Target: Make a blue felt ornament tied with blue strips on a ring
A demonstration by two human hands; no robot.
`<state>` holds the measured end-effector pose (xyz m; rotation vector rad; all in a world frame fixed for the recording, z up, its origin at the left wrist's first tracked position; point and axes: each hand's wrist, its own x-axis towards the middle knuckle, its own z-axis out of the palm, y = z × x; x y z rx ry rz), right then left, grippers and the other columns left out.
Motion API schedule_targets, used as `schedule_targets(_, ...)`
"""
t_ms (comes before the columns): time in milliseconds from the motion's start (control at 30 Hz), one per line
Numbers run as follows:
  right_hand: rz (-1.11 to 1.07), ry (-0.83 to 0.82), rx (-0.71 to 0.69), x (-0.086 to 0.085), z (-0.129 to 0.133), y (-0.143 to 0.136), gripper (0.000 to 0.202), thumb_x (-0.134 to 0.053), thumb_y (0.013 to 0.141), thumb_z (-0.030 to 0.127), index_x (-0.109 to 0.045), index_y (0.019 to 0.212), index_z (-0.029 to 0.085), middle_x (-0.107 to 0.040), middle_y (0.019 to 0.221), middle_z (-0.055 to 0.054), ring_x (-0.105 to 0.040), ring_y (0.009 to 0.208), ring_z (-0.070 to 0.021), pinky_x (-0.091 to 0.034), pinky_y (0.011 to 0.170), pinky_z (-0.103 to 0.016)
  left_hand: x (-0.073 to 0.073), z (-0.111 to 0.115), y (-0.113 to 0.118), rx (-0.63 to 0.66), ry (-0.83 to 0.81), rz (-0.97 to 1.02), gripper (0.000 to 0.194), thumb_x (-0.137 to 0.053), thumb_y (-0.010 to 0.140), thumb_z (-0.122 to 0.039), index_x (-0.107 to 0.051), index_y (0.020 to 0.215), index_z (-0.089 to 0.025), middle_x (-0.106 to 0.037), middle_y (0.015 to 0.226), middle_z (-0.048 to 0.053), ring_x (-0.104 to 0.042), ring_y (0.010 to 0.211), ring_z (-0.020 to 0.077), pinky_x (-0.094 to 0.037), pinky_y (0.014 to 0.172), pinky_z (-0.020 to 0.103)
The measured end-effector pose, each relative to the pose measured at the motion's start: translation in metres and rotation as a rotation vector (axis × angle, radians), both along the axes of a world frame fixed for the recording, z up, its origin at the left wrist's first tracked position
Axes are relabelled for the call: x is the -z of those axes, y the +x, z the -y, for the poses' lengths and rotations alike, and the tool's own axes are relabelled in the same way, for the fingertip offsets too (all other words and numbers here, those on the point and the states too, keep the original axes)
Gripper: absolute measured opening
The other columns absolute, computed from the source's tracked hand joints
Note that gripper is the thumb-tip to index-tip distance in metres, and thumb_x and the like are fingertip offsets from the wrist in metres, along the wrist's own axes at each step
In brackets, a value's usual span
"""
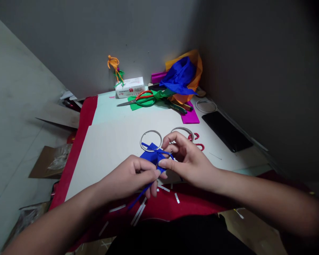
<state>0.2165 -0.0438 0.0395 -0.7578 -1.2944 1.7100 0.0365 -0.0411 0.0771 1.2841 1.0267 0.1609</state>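
A small blue paper-wrapped figure (161, 161) with thin limbs is held between both hands near the front edge of the white board. My left hand (138, 175) pinches its lower part, and one blue limb hangs down below the fingers. From the right, my right hand (184, 156) closes thumb and fingers on its upper part. Just behind the figure lies a flat piece of blue paper (146, 153), partly covered by the hands. A wire coil (151, 131) rests at the paper's back edge, and another coil (182, 128) sits behind my right hand.
Scissors (145, 99), pliers (178, 107) and crumpled blue paper (180, 72) lie at the back. An orange figure (113, 63) stands by a white box (130, 87). A black phone (225, 131) is at the right. White strips (139, 212) are scattered on the red cloth (180, 205).
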Motion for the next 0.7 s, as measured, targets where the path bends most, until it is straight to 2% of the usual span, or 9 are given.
schedule_targets(167,-0.011,0.013,-0.008,0.001,-0.005,0.001,0.017,-0.055,0.088,0.024,-0.042,0.097,0.020,-0.050,0.069,0.005,-0.052,0.059,-0.0064,-0.041,0.055,-0.019,0.006,-0.003,-0.003,-0.039,-0.060,0.045,0.025,-0.053,0.084,-0.029,-0.068,0.080,-0.009,-0.063,0.056,0.002,-0.053,0.048,0.0097,-0.040,0.051,0.020)
schedule_targets(267,0.006,0.003,-0.021,0.000,-0.004,0.002,0.026,-0.060,0.084,0.020,-0.042,0.102,0.021,-0.054,0.079,0.003,-0.054,0.064,-0.0070,-0.044,0.058,-0.020,0.008,-0.003,-0.004,-0.059,-0.067,0.048,0.026,-0.054,0.084,-0.031,-0.068,0.082,-0.009,-0.063,0.056,0.002,-0.052,0.047,0.0095,-0.038,0.048,0.019)
schedule_targets(367,0.031,0.012,-0.004,-0.002,-0.001,0.002,0.033,-0.066,0.078,0.014,-0.043,0.101,0.021,-0.057,0.081,0.003,-0.058,0.066,-0.0084,-0.047,0.060,-0.021,0.010,-0.005,-0.007,-0.016,-0.107,0.091,0.028,-0.055,0.084,-0.033,-0.069,0.079,-0.009,-0.062,0.055,0.003,-0.052,0.046,0.0094,-0.038,0.049,0.020)
schedule_targets(567,-0.003,0.048,-0.009,-0.001,-0.003,0.004,0.019,-0.058,0.086,0.022,-0.044,0.098,0.019,-0.057,0.072,0.003,-0.056,0.061,-0.0074,-0.044,0.058,-0.020,0.013,-0.010,-0.013,-0.012,-0.233,0.254,0.026,-0.060,0.080,-0.031,-0.071,0.089,-0.010,-0.063,0.058,0.004,-0.054,0.049,0.0105,-0.039,0.052,0.022)
schedule_targets(700,-0.023,0.101,-0.040,0.001,-0.007,0.007,0.018,-0.055,0.088,0.025,-0.046,0.103,0.019,-0.062,0.084,-0.002,-0.061,0.079,-0.0119,-0.049,0.071,-0.025,0.010,-0.014,-0.018,-0.048,-0.310,0.307,0.028,-0.063,0.073,-0.031,-0.073,0.090,-0.010,-0.063,0.056,0.004,-0.053,0.048,0.0113,-0.037,0.052,0.023)
